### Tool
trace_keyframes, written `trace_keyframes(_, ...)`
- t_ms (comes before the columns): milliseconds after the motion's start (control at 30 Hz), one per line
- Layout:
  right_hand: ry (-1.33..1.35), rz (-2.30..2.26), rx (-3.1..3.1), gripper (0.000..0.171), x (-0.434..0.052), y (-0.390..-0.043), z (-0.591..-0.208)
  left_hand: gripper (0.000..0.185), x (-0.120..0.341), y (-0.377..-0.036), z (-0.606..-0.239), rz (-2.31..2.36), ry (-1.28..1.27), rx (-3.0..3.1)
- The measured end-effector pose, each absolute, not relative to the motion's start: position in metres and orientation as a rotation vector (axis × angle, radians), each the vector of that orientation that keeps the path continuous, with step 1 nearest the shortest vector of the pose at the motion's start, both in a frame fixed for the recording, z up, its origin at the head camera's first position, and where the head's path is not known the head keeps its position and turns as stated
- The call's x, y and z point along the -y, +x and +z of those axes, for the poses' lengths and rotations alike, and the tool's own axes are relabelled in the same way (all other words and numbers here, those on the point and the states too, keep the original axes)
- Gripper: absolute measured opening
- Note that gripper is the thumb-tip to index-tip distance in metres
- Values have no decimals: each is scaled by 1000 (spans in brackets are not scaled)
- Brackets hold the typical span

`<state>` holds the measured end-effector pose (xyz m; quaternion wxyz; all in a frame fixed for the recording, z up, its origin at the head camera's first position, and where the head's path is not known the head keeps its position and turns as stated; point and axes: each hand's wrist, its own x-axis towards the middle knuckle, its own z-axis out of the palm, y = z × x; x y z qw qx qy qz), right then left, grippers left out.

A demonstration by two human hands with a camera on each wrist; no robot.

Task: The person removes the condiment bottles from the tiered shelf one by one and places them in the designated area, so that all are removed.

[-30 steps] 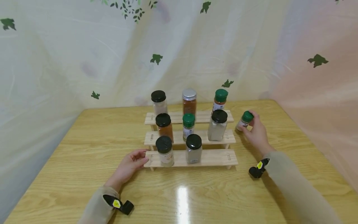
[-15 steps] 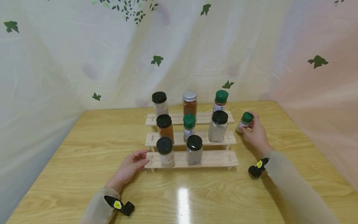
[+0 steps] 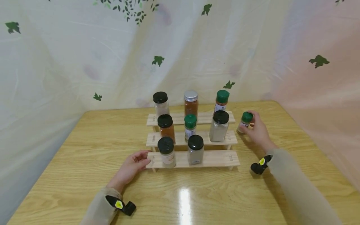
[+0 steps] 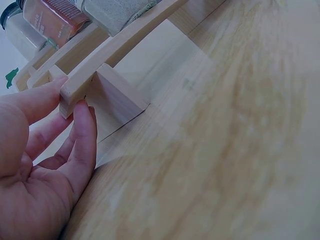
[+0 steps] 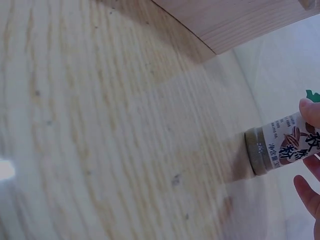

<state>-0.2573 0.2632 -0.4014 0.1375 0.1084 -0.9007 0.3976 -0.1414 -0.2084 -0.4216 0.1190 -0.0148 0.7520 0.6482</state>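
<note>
Right hand: my right hand point(image 3: 257, 131) is gripping a small green-capped spice bottle with a white printed label point(image 3: 245, 122), fingers curled round its side, to the right of the rack.

Bottle position: the small green-capped spice bottle is tilting, beside the right end of the rack's middle step; from the head view I cannot tell whether its base is touching the table.

Right wrist view: here the bottle point(image 5: 282, 145) is showing its round base and label, with clear space between the base and the tabletop. My fingertips point(image 5: 311, 111) are pressing on the label. The head view is not showing this gap.

Left hand: my left hand point(image 3: 130, 167) is resting on the light wooden table point(image 3: 84, 147), fingers loosely extended and holding nothing, with the fingertips touching the left end of the lowest step.

Left wrist view: my fingers point(image 4: 85, 135) are lying against the end of the bottom plank and its support block, one above the plank end and one below. This contact is clearer here than from the head.

Rack: a three-step pale wooden spice rack point(image 3: 219, 158) is standing at the table's middle.

On the rack: eight jars are standing upright, three on the top step, three on the middle, two on the lowest, among them a black-lidded jar of grey powder point(image 3: 195, 150).
</note>
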Motion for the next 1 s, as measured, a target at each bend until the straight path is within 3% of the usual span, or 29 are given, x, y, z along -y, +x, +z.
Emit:
trace_keyframes(300,349,1086,2622,52,-266,-260,-390,46,208,-142,-423,1898,-58,-2203)
trace_keyframes(1000,411,1005,2597,60,-273,-237,-376,45,208,-142,-423,1893,-63,-2202)
